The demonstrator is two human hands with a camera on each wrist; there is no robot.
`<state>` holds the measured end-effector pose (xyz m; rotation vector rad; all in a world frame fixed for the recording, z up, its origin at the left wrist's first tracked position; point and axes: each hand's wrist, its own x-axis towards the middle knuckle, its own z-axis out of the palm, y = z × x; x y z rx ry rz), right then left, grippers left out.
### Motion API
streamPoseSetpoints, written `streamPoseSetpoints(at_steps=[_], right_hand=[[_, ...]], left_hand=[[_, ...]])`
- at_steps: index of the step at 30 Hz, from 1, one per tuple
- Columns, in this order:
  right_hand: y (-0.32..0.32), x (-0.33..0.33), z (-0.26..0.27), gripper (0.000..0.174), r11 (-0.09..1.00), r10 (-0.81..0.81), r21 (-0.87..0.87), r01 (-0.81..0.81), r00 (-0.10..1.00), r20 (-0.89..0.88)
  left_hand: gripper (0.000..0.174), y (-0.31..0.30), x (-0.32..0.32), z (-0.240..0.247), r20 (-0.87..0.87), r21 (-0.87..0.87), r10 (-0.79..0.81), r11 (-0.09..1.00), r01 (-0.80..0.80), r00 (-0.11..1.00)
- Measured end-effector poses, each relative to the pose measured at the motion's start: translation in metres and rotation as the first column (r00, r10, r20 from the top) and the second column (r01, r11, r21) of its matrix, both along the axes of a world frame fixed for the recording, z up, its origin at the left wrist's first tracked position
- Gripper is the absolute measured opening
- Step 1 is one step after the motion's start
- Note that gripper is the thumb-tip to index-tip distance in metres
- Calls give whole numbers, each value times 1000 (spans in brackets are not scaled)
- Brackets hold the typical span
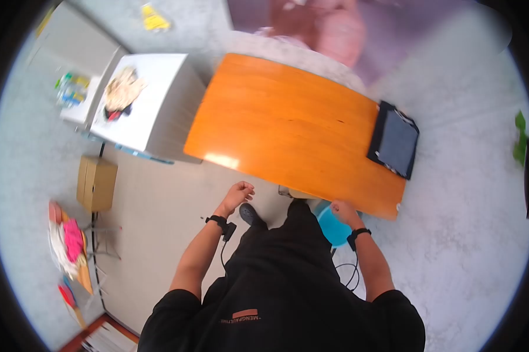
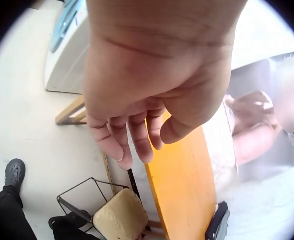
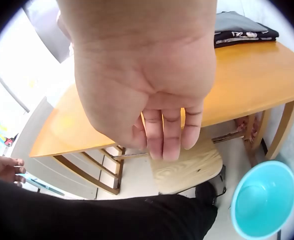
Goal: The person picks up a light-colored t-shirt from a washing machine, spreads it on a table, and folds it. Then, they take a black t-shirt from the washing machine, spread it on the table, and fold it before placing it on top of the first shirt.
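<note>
My left hand (image 1: 238, 196) hangs in the air in front of the wooden table (image 1: 288, 123), its fingers loosely bent and nothing in them. In the left wrist view, the fingers of that hand (image 2: 152, 90) overlap the table's edge. Close to the table's front edge on the right is my right hand (image 1: 346, 213), likewise holding nothing. The right wrist view shows its fingers (image 3: 157, 135) relaxed, above a wooden stool seat (image 3: 187, 170). Folded dark and grey clothes (image 1: 396, 141) lie at the table's right end.
A turquoise bucket (image 3: 264, 200) stands on the floor below my right hand. Left of the table is a white cabinet (image 1: 165, 111) with a beige cloth heap (image 1: 125, 91) on top. Farther left are a cardboard box (image 1: 97, 183) and a pink cloth (image 1: 73, 239).
</note>
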<state>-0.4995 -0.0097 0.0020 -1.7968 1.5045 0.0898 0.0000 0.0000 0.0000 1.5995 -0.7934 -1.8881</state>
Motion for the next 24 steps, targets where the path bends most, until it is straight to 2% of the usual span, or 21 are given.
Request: streamPoseSetpoints(at_steps=[2,3,5,6,8,10,14,17,21,24], right_hand=[[-21,-11,-4,12,995,-89,53,83,989,118],[25,107,-9,12,997,-45,61,36,988,145],[30,126,-4,10,998,-31,61,26,996,82],[24,173,-8,10,998,1,56,-8,991,133],[12,197,4,11,994,12,105,-25,993,121],[-2,202,-5,13,996,50,71,-59,991,120],[-26,228,1,16,998,57,32,-61,992,113],[-41,254,7,16,998,46,32,-50,992,118],[-65,286,-15,17,993,77,73,-90,984,162],[-96,321,-29,17,990,127,29,-135,973,195]], left_hand=[[16,9,-21,-2,-35,33,113,993,-111,993],[16,72,95,9,-6,36,158,987,-157,987],[16,109,109,9,-30,45,236,971,-235,971],[16,120,149,26,18,27,267,963,-267,964],[15,138,166,24,14,32,346,938,-346,938],[16,148,175,15,1,21,417,909,-416,909],[17,149,199,10,45,26,542,839,-543,839],[18,134,217,13,71,6,578,815,-580,813],[18,113,247,16,118,-25,598,800,-600,793],[18,85,281,29,175,-91,598,800,-592,782]])
